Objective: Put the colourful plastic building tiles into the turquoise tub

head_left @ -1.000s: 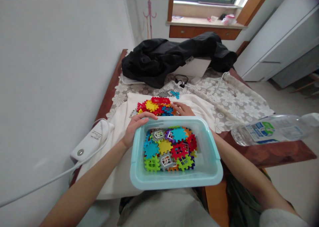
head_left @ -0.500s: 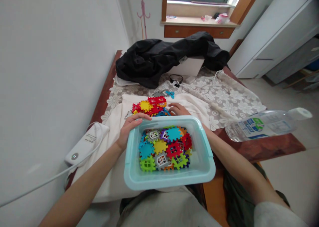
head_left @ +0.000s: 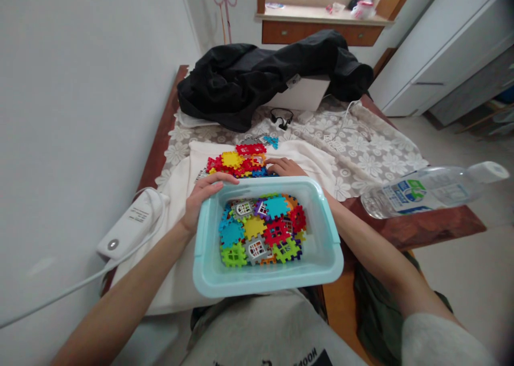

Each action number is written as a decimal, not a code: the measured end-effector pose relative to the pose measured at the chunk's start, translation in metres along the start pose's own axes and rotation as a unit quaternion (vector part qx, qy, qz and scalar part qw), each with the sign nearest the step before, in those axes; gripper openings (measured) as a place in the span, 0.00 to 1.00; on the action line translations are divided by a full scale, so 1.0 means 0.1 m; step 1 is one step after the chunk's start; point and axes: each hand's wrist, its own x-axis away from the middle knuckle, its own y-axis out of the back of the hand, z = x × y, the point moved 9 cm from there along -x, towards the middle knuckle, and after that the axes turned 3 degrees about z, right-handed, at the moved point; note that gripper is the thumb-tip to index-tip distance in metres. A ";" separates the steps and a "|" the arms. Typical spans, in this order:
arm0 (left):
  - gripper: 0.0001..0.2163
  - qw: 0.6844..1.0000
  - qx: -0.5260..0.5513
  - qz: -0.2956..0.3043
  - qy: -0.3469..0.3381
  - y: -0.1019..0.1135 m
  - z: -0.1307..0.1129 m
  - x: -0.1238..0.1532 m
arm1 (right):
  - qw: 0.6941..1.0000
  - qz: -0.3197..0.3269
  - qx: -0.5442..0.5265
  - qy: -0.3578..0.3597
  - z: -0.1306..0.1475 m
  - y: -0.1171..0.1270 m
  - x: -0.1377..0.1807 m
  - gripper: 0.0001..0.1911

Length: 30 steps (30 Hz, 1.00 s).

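Note:
A light blue plastic tub (head_left: 209, 269) rests on my lap against the table edge. Several colourful interlocking toy tiles (head_left: 261, 229) lie in it. My left hand (head_left: 203, 194) grips the tub's far left corner, fingers curled over the rim. Behind the far rim, my right hand (head_left: 283, 167) lies with fingers stretched flat, touching a pile of red, yellow and blue tiles (head_left: 236, 163) on a white cloth (head_left: 176, 194). The tub hides the right palm.
A clear water bottle (head_left: 425, 190) lies on the table's right edge. A white power strip (head_left: 130, 224) with its cable sits at the left. A black jacket (head_left: 261, 74), a white box (head_left: 303, 95) and earphones (head_left: 281, 118) lie farther back on a floral tablecloth (head_left: 373, 157).
The view has shifted, so everything sits a little lower and to the left. Both hands keep their places against the tub and the tile pile.

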 end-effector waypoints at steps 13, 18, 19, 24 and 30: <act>0.11 1.000 0.019 0.006 0.001 -0.04 0.00 -0.01 | 0.998 -0.028 -0.038 0.041 0.04 0.22 0.07 0.02; 0.11 1.000 0.025 0.004 0.007 -0.06 -0.02 -0.01 | 0.995 0.036 -0.091 0.034 0.02 0.35 0.15 0.01; 0.11 1.000 0.025 0.004 0.007 -0.07 -0.02 -0.01 | 0.994 0.040 -0.093 0.028 0.02 0.38 0.16 0.01; 0.10 1.000 0.021 0.005 0.003 -0.06 -0.02 -0.02 | 0.998 0.042 -0.035 -0.024 0.02 0.45 0.18 0.03; 0.11 0.999 0.031 0.010 0.006 -0.06 0.01 0.00 | 0.996 0.069 -0.049 -0.036 -0.02 0.45 0.21 0.05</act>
